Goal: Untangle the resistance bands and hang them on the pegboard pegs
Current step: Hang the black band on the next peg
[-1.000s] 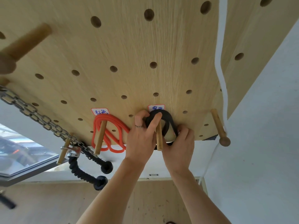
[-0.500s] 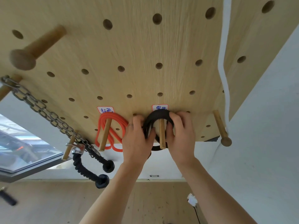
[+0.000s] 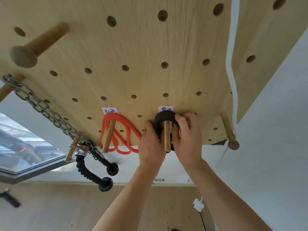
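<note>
- The red band (image 3: 120,133) hangs on a peg left of the black band (image 3: 164,116)
- My left hand (image 3: 150,144) and right hand (image 3: 188,135) both pinch the black band around its peg (image 3: 167,135)

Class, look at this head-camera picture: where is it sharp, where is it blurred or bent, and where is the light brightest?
Head view: the hands and the black band on its peg are sharp; the dark handle at lower left is blurred; the wide lens bends the pegboard edges; the window and the white wall are brightest.
</note>
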A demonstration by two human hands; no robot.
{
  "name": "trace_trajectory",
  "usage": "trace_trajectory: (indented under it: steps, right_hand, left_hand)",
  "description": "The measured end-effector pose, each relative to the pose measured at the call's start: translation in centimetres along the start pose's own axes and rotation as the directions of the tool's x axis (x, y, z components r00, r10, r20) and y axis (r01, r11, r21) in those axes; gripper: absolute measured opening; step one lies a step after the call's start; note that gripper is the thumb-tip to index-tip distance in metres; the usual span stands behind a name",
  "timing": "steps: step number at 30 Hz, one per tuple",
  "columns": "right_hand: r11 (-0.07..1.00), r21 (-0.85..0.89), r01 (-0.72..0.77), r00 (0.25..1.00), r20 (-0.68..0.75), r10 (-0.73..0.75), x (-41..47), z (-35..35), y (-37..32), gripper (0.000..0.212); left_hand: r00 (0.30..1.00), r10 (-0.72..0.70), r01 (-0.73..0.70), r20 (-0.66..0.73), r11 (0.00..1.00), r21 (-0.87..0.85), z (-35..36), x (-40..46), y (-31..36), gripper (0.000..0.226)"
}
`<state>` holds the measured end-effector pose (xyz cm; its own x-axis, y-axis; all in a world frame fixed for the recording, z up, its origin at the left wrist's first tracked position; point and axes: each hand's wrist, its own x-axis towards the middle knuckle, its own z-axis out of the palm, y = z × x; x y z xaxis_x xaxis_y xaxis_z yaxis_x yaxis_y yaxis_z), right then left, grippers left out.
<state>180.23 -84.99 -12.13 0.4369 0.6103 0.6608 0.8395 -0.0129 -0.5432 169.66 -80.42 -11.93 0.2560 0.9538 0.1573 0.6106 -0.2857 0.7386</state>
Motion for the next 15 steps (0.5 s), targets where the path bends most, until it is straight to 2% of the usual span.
trace_trajectory:
  steps: [4, 7, 10, 12, 15]
  right_hand:
    - [1.000, 0.014, 0.006, 1.000, -0.005, -0.006, 0.0, 0.1, 0.1, 0.027]
    - [1.000, 0.019, 0.014, 1.000, -0.011, -0.013, 0.1, 0.2, 0.2, 0.025]
    - [0.999, 0.020, 0.026, 1.000, -0.008, -0.026, 0.0, 0.1, 0.4, 0.025]
    - [0.999, 0.020, 0.044, 0.999, -0.011, -0.044, 0.0, 0.1, 0.6, 0.024]
    - [0.999, 0.010, 0.054, 0.998, -0.014, -0.053, 0.0, 0.2, 0.8, 0.024]
  left_hand:
    - [0.996, -0.086, 0.088, 0.020, 0.988, -0.128, 1.2, -0.5, 0.1, 0.015]
    - [0.992, -0.104, 0.114, 0.076, 0.983, -0.141, 1.6, -0.4, 0.1, 0.008]
    - [0.998, -0.026, 0.026, 0.062, 1.000, -0.003, 0.9, 0.1, -0.8, 0.010]
    - [0.995, 0.071, -0.076, 0.064, 0.994, 0.083, -0.1, 0.2, -1.6, 0.023]
    - [0.980, 0.177, -0.187, 0.086, 0.975, 0.117, -1.0, 0.5, -3.5, 0.040]
